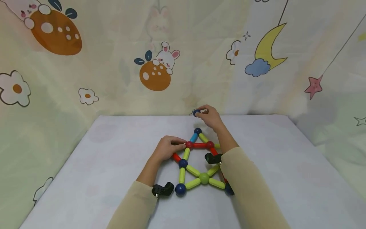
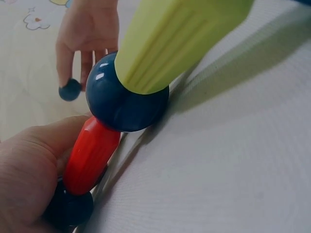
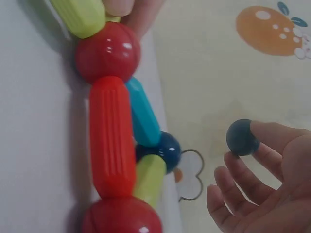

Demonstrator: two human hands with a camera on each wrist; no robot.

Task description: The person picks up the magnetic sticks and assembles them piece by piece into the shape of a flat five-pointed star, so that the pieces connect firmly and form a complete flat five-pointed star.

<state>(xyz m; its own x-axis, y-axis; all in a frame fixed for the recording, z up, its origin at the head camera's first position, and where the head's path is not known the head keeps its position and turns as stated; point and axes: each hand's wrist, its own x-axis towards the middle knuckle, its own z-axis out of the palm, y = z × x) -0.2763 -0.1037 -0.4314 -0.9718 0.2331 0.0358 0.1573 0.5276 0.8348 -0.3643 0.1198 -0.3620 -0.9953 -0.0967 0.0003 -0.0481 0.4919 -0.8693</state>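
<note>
My right hand (image 1: 210, 117) pinches a dark blue ball (image 3: 243, 137) between thumb and fingertips, raised above the table's far edge. Below it lies a star-like frame of magnetic rods and balls, with a blue ball (image 1: 198, 130) at its far tip. My left hand (image 1: 168, 147) pinches a yellow-green rod (image 3: 113, 19), mostly hidden by the fingers, beside the left red ball (image 1: 189, 144). A red rod (image 2: 92, 158) runs under that hand to another dark blue ball (image 2: 70, 208). A red rod (image 1: 199, 145) joins the two red balls. My right forearm hides the frame's right part.
Nearer me, a green ball (image 1: 204, 178) joins several yellow-green rods. Large blue balls (image 1: 180, 189) mark the near corners. The white table (image 1: 85, 178) ends at a printed cloth backdrop (image 1: 114, 47). Each wrist carries a black camera (image 1: 163, 189).
</note>
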